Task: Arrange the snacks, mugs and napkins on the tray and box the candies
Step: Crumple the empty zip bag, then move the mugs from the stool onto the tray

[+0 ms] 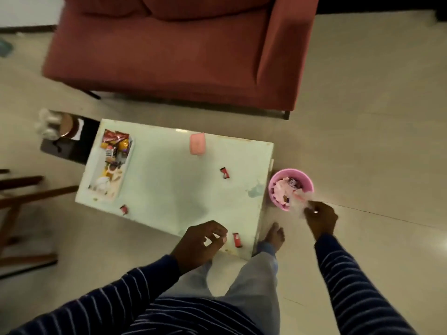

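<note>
A white tray (125, 176) at the table's left end holds snack packets (115, 141), white mugs (102, 183) and napkins. Three red wrapped candies lie loose on the pale table (169, 180): one mid-right (224, 173), one near the front left edge (124, 209), one at the front edge (237, 239). A small pink box (197, 143) sits near the far edge. My left hand (200, 240) hovers over the front edge beside the nearest candy, fingers loosely curled, holding nothing. My right hand (320, 217) pinches a crumpled clear wrapper (300, 204) over a pink bin (306, 183).
The pink bin stands on the floor at the table's right end and holds wrappers. A red sofa (174, 52) is beyond the table. A dark stool with items (65, 141) sits at the far left, wooden chair legs (21, 197) at the left. My bare foot (274, 235) is by the table corner.
</note>
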Tool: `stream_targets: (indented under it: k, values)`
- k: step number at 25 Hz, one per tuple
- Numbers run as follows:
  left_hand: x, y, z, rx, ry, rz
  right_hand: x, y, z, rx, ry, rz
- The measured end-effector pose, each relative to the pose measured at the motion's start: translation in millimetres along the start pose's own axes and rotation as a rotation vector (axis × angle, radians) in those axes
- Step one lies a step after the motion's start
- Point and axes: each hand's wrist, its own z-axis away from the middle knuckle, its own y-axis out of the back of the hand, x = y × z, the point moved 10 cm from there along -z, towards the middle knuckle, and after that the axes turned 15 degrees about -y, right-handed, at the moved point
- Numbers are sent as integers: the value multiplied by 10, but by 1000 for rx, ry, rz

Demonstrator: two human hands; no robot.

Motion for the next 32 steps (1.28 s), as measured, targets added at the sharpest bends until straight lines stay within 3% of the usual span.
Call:
stream_targets:
  k: [5, 10, 14, 20, 27, 32]
  values:
    - [-161, -12, -16, 66, 45, -64, -90, -442, -691, -179, -105, 81]
    - [-109, -115, 113, 56, 41, -48, -174, -304, -565, -171, -38, 201]
    - [32, 66, 178, 122, -60, -26, -162, -99, -195, -145, -13, 298]
    - [-219, 644, 663, 299, -98, 26, -575, -150, 767, -85, 163, 218]
    - [-976, 1831, 1393, 422, -227, -305, -1207, -871, 2318, -28, 394, 88]
    - [-1409, 2884, 1793, 499, -214, -586, -1804, -1480, 3551, 66, 556, 33]
